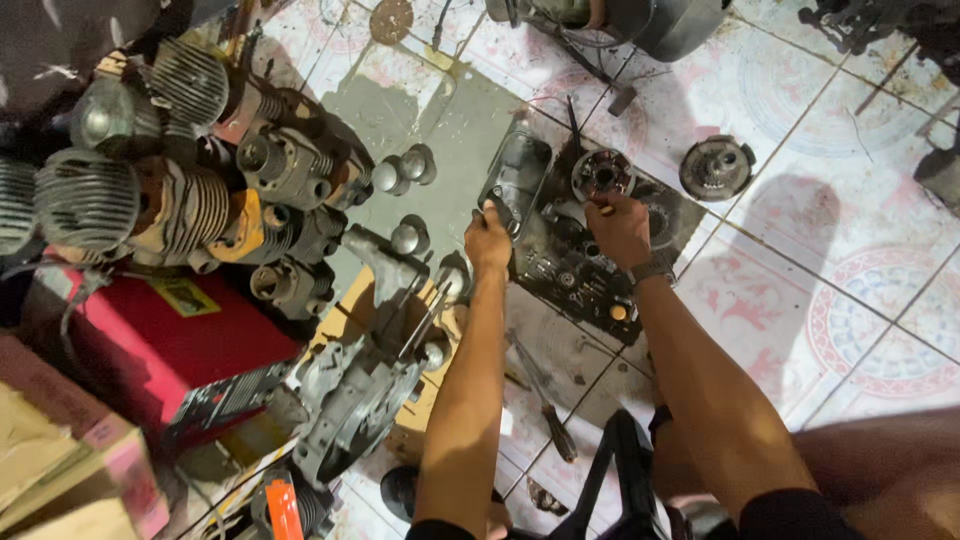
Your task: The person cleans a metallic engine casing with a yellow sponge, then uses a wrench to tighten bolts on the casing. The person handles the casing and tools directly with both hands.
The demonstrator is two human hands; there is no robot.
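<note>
A dark, greasy engine case (575,265) lies on the tiled floor in front of me. My left hand (488,240) grips a small metal tool at the case's left edge, beside a dark engine cover (517,175). My right hand (620,228), with a watch on its wrist, is closed on a small tool pressed against a round clutch-like part (602,175) on top of the case. Whatever sits under my right palm is hidden.
A pile of finned engine cylinders (180,190) and crankcases (360,390) fills the left. A red box (150,340) and cardboard box (70,470) sit at lower left. A round geared part (716,167) lies right of the case. A screwdriver (545,410) lies between my arms.
</note>
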